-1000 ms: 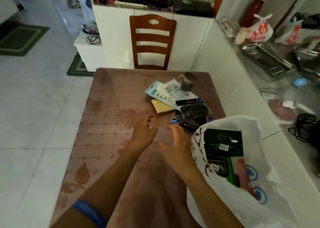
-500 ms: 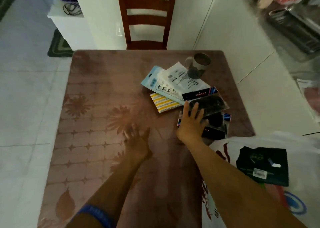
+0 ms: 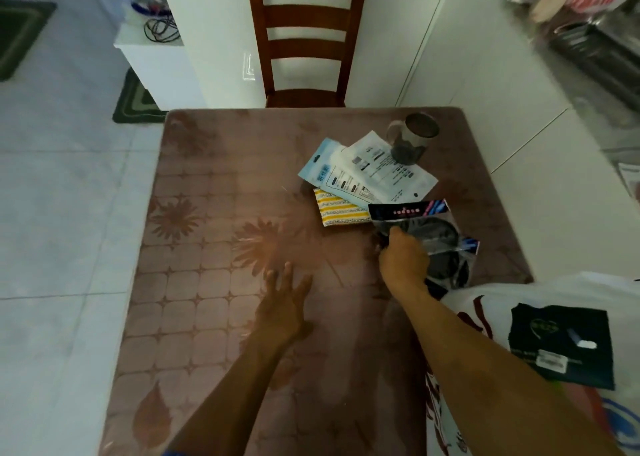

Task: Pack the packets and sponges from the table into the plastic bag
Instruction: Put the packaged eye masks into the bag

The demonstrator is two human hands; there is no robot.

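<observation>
A pile lies on the right of the table: a light blue packet (image 3: 322,166), a white packet (image 3: 388,175), a yellow striped sponge (image 3: 337,212) and dark clear-fronted packets (image 3: 433,228). My right hand (image 3: 403,259) is closed on the near edge of the top dark packet. My left hand (image 3: 285,301) rests flat on the tablecloth, fingers spread, holding nothing. The white plastic bag (image 3: 485,303) lies open at the lower right with a black packet (image 3: 568,344) inside it.
A dark mug (image 3: 412,140) stands just behind the pile. A wooden chair (image 3: 304,39) sits at the table's far edge (image 3: 311,110). A white counter (image 3: 554,164) runs along the right side. The left part of the pink floral tablecloth (image 3: 207,247) is bare.
My right hand reached from near the bag to the dark packets and closed on the top one. My left hand settled flat on the tablecloth. The view tilted down.
</observation>
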